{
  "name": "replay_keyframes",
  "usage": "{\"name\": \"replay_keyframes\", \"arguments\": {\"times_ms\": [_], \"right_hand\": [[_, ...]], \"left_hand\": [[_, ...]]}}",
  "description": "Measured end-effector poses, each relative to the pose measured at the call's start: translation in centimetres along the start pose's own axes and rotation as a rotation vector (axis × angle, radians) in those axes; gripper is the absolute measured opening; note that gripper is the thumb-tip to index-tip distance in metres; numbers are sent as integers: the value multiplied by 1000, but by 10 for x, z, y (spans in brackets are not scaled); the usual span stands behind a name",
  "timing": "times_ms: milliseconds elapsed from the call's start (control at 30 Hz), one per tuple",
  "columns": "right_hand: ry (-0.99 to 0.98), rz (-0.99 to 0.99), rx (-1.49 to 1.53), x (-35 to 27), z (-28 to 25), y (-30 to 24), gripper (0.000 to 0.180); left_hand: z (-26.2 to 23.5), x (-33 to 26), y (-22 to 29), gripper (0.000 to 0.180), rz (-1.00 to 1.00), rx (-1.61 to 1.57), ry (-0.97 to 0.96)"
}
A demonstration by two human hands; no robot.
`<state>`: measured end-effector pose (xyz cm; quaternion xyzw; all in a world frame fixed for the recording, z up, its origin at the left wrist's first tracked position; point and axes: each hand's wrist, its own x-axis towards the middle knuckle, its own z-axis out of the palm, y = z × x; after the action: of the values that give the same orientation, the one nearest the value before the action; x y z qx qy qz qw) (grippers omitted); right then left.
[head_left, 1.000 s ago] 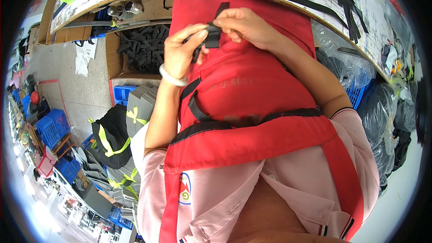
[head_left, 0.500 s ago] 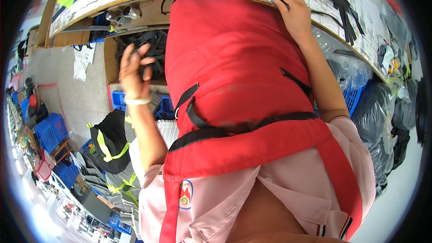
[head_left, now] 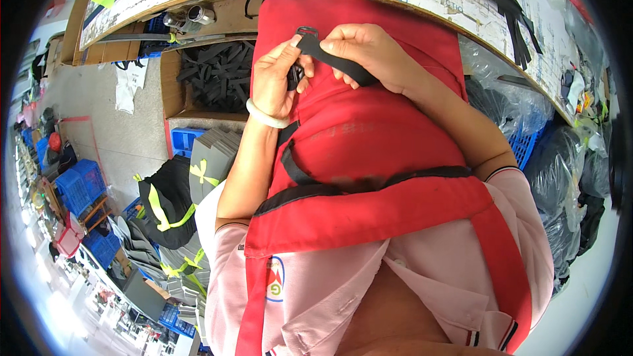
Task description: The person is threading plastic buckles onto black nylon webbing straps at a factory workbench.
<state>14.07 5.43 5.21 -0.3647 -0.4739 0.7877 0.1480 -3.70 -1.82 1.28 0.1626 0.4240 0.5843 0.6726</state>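
Over my lap, both hands meet in front of the red apron (head_left: 369, 118). My right hand (head_left: 372, 56) grips a short black webbing strap (head_left: 339, 62), whose tail hangs below my fingers. Between thumb and finger, my left hand (head_left: 273, 86) pinches a black plastic buckle (head_left: 307, 31) at the strap's other end. Whether the strap passes through the buckle I cannot tell. More black plastic, apparently further buckles, is tucked in the left palm and partly hidden by the fingers.
A cardboard box (head_left: 173, 86) full of short black strap pieces (head_left: 221, 76) stands left of my lap. The worktable (head_left: 435, 3) spans the front, with a bundle of black straps (head_left: 508, 0) at its right. Clear plastic bags (head_left: 557, 165) lie at right; tied grey stacks (head_left: 214, 151) at left.
My left hand has come from above the cardboard box to my lap, now with a buckle. My right hand has drawn back from the table edge with the strap, joining it.
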Motion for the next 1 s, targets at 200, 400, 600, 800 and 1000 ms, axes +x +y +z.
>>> {"name": "replay_keyframes", "arguments": {"times_ms": [200, 400, 600, 800, 1000], "right_hand": [[-30, 15, 148, 3, -8, 6, 22], [62, 1, 172, 3, -3, 5, 23], [81, -66, 224, 5, 5, 3, 23], [74, -69, 285, 7, 2, 8, 23], [71, -75, 338, 8, 2, 11, 22]], "left_hand": [[5, -1, -8, 19, 75, 115, 29], [10, 0, -14, 14, 208, 331, 70], [6, 4, -17, 17, 623, 783, 147], [7, 5, -19, 19, 634, 760, 173], [4, 7, -21, 18, 626, 758, 196]]}}
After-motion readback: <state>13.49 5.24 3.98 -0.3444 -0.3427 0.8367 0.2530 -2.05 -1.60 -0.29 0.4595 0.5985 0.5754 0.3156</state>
